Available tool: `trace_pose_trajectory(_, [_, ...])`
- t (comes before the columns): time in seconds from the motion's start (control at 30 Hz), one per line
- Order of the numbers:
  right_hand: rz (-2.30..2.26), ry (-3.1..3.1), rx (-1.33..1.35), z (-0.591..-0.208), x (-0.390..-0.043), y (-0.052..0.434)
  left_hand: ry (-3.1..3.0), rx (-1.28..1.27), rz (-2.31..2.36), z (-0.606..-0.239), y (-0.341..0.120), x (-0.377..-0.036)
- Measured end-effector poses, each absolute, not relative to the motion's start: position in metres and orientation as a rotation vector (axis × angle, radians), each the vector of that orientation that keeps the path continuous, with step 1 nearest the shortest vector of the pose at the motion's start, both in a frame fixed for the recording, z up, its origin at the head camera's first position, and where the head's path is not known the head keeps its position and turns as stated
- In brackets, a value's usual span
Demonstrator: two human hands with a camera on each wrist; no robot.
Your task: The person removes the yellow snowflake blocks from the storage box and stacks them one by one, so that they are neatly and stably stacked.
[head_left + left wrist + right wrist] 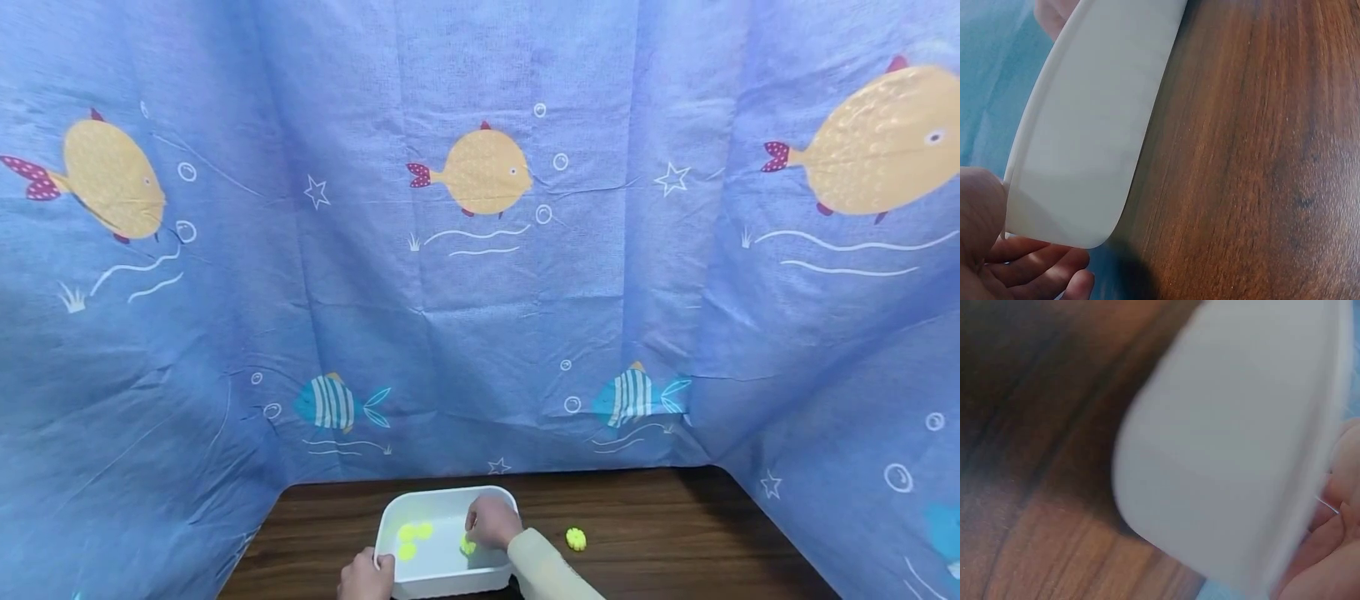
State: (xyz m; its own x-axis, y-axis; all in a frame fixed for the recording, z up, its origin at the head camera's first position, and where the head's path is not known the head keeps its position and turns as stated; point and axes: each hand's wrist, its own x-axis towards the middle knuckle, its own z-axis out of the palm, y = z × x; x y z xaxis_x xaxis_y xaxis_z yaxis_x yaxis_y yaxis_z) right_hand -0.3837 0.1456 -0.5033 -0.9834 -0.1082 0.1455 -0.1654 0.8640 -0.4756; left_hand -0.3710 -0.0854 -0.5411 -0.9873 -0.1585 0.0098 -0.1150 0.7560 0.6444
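Note:
A white plastic basin (453,581) stands on the brown table. My left hand (366,575) grips its near left corner, thumb over the rim and fingers against the outside in the left wrist view. Inside the basin, at its right side, my right hand (492,522) pinches a small yellow flower-shaped piece (467,546) at its fingertips. Several similar yellow pieces (407,552) lie in the basin's left half. In the right wrist view the basin's wall (1210,444) hides part of the right hand's fingers.
One more yellow flower-shaped piece (576,539) lies on the wooden table (645,517), right of the basin. A blue curtain (480,350) printed with fish surrounds the table at the back and both sides.

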Motion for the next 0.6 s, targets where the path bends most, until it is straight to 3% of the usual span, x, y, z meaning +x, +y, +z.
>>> trace_pose_trajectory(0.3, [1.304, -2.688, 0.069, -0.481, -0.392, 0.215, -2.918, 0.275, -1.091, -0.538, -0.082, -0.372])
trace_pose_trajectory(0.6, [1.349, -2.68, -0.137, -0.474, -0.377, 0.279, -2.936, 0.244, -1.087, -0.541, -0.087, -0.374])
